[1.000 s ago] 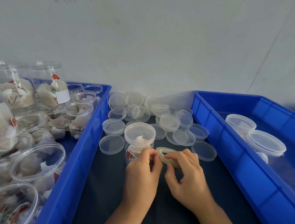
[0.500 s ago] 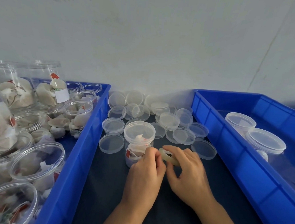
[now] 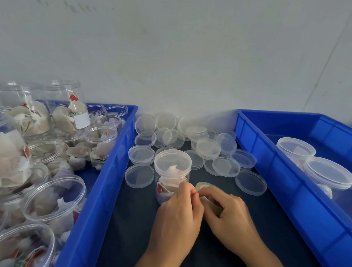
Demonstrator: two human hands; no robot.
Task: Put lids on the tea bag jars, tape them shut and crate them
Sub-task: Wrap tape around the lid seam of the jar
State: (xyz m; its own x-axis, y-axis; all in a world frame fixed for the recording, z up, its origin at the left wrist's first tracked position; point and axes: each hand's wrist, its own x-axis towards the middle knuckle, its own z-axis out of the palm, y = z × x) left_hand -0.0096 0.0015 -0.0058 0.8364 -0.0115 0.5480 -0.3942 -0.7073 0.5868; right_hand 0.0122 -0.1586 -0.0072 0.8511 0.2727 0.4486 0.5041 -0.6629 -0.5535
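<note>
Nearest you, your right hand (image 3: 226, 214) grips the tape roll (image 3: 206, 192) just in front of the lidded jar (image 3: 172, 173), and your left hand (image 3: 178, 208) pinches at the roll's edge, fingertips meeting your right thumb. By my reading you are picking the tape end free, so this jar is capped but not yet sealed; no tape shows on it.

The jar stands on the dark counter (image 3: 131, 222), touching your left hand on its near side. Left of the jar, the left crate (image 3: 100, 190) holds many jars of tea bags, their mouths open: most of the work lies there. Right of the jar, the right crate (image 3: 289, 188) holds two lidded jars (image 3: 311, 161), which look finished, though I cannot see tape on them.

Beyond the jar, the loose lids (image 3: 192, 146) lie heaped back to the wall (image 3: 174, 52), some just beside the jar.

For room: you have bare counter in front of the jar and under your forearms, but both crate walls close in the sides, so turning the jar to wrap it is probably easier than swinging the roll round it.
</note>
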